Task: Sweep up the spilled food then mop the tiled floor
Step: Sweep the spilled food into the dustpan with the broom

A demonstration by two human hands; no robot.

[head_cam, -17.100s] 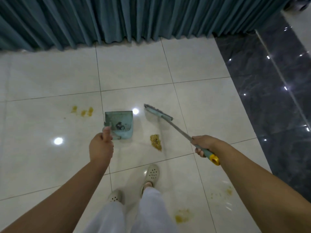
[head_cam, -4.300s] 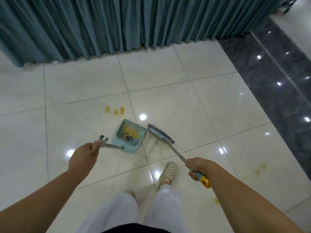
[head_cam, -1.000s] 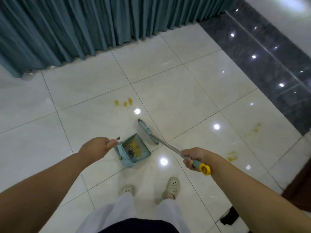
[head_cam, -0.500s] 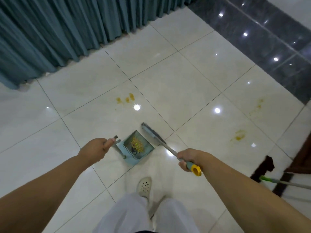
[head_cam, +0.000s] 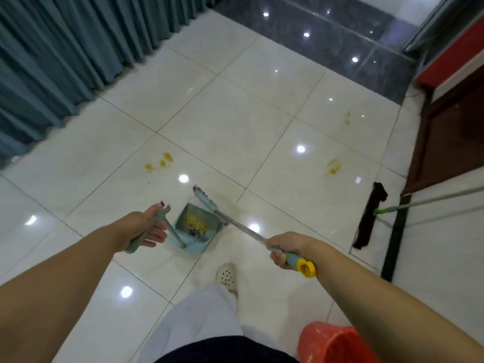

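From the head camera, the left hand holds the grey handle of the dustpan, with the thumb lying along the top of the handle and the fingers loosely curled under it rather than clenched. The right hand is wrapped firmly round the teal grip of the broom, just ahead of its yellow end cap. The broom's metal shaft runs up and left to a narrow teal head that sits at the far right edge of the dustpan. The dustpan is pale teal, with a comb of teeth along its near edge, and it carries a small heap of spilled food, yellow and crumbly. Yellow stains lie on the tiled floor beyond the dustpan, and two more smears lie well to the right. A teal curtain bounds the floor on the left, dark glossy tiles on the far side, and a brown wooden panel on the right. Near that panel a mop lies flat with its dark head on the tiles. A red bucket stands at the lower right, just under the right forearm, and one pale shoe shows beneath the dustpan
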